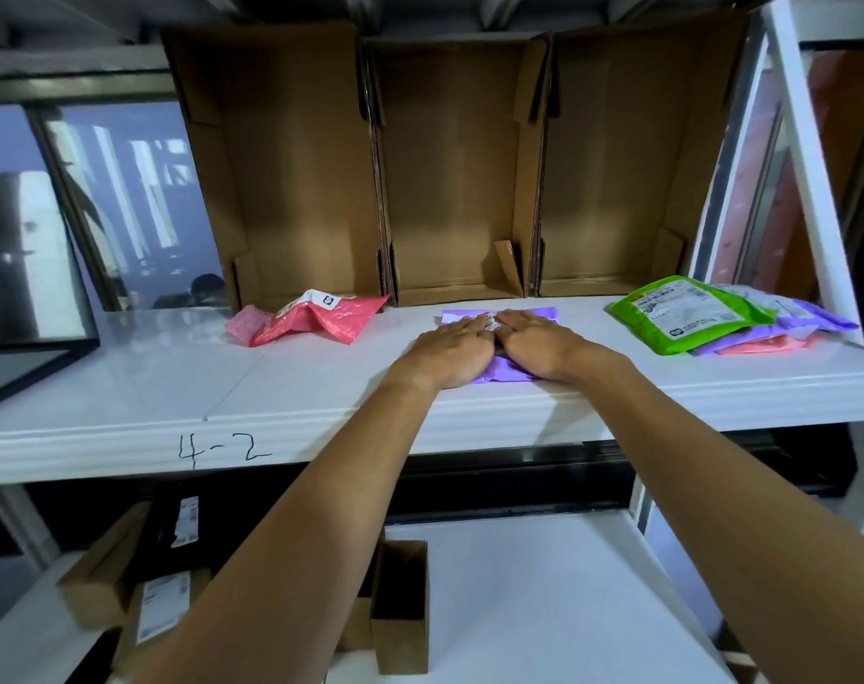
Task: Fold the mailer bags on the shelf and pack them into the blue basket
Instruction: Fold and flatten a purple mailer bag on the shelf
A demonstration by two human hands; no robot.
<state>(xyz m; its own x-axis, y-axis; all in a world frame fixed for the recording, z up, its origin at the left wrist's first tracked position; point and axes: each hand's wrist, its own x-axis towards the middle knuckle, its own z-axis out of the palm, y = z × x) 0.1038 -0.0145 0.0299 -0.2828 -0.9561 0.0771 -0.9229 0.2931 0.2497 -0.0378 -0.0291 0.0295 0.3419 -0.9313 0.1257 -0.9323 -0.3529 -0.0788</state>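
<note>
I see the shelf (pixel 321 387) as a white, smooth board with a soft gloss that reflects the light. The purple mailer bag (pixel 523 315) looks like thin plastic film, smooth and a little shiny. The pink mailer bag (pixel 316 323) seems to be the same kind of film, but crumpled, and it carries a white paper label. The green mailer bag (pixel 686 313) is glossy plastic with a matt paper label. The cardboard boxes (pixel 459 165) behind are brown and matt, with corrugated edges.
</note>
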